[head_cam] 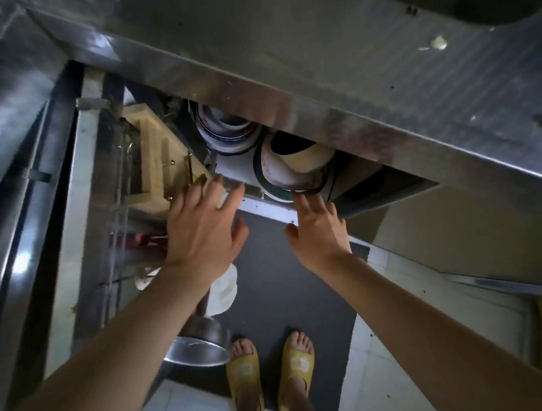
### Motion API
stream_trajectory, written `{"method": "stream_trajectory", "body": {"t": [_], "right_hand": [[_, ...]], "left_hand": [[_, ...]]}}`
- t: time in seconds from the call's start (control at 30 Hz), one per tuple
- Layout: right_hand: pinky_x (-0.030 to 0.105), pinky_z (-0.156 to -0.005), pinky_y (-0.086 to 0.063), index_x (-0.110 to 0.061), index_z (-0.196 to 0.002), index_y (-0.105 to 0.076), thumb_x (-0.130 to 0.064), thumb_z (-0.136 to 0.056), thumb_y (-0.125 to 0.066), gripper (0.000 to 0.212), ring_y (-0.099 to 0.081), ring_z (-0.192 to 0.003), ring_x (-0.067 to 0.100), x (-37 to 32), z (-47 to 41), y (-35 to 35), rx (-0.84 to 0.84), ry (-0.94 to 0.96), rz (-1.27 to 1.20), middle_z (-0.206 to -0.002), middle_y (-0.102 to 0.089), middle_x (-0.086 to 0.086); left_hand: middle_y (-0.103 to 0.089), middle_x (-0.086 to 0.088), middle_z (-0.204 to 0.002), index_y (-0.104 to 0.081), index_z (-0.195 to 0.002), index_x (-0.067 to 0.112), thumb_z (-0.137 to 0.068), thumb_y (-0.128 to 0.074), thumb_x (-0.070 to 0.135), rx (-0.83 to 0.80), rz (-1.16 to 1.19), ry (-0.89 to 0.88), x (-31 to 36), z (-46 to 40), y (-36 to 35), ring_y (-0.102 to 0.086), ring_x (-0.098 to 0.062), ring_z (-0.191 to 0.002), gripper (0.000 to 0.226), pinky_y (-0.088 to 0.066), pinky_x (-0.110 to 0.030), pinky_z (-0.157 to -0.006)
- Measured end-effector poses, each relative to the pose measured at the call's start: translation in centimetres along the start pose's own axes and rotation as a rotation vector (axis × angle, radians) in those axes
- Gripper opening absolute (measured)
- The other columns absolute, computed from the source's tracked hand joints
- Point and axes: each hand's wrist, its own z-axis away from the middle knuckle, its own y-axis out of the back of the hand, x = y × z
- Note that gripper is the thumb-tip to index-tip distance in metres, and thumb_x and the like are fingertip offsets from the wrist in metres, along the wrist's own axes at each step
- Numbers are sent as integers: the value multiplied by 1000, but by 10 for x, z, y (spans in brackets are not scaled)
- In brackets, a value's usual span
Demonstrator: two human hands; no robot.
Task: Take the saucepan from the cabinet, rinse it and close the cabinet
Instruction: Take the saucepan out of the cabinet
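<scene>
Counter [334,78] of steel fills the top of the view, its front edge hanging over an open cabinet [263,202] below. The door [76,202] stands swung out to the left, so the opening step looks done and the closing is left for later. Inside, stacked bowls [227,133] sit beside a larger round pot [292,167] with a dark rim, lying on its side at the front of the shelf; whether that is the saucepan I cannot tell, since no handle shows. A metal pot [199,342] also hangs or stands low by the door, partly hidden behind the left forearm. The left hand [203,231] is spread wide and empty near the shelf edge. The right hand [317,230] is also empty, fingers loosely open, its fingertips [298,199] just at the rim of the round pot. Nothing is held, so taking out, rinsing and closing all seem to remain.
</scene>
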Motion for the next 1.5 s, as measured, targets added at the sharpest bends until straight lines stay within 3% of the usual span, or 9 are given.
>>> {"method": "stream_trajectory", "body": {"t": [0.37,0.7,0.9,1.17,1.33,1.5], "right_hand": [[49,-94,-40,-21,-141,-26,-27,-90,-50,57,-38,-123,35,15,-33,-18,78,15,48,-139,-38,13],[48,-95,-40,-21,-143,-23,-30,-91,-47,58,-38,-124,35,57,-93,-40,169,15,169,-139,-38,14],[43,-95,-42,-22,-144,-22,-32,-91,-48,60,-34,-127,35,73,-126,-28,279,66,284,-145,-32,11],[50,-111,-21,-18,-144,-23,-25,-95,-42,53,-20,-137,32,71,-156,8,426,27,740,-147,-29,11],[52,-112,-21,-15,-143,-25,-33,-94,-46,55,-28,-135,34,73,-171,22,368,-64,834,-146,-36,14],[52,-109,-28,-9,-138,-32,-24,-92,-49,52,-28,-133,35,76,-183,27,222,-116,996,-145,-31,15]], "left_hand": [[-55,-10,-131,-49,-133,21,-84,-51,34,-11,115,20,7,-19,-31,-48,-34,-120,50,-34,-42,-98],[-59,-12,-118,-49,-128,19,-86,-44,37,-8,276,54,50,-83,-116,-50,-33,-110,46,-34,-39,-94],[-43,-12,-142,-40,-135,23,-88,-45,45,22,284,48,64,-114,-154,-50,-33,-117,53,-36,-39,-98],[-22,-10,-156,-24,-144,28,-88,-39,53,29,303,4,63,-140,-181,-40,-31,-130,64,-31,-38,-107],[-22,-3,-157,-22,-145,28,-85,-39,60,44,313,18,54,-148,-194,-37,-28,-134,70,-30,-40,-110],[-50,-7,-132,-23,-146,29,-83,-43,60,51,304,80,39,-135,-208,-46,-28,-119,73,-33,-38,-103]]}}
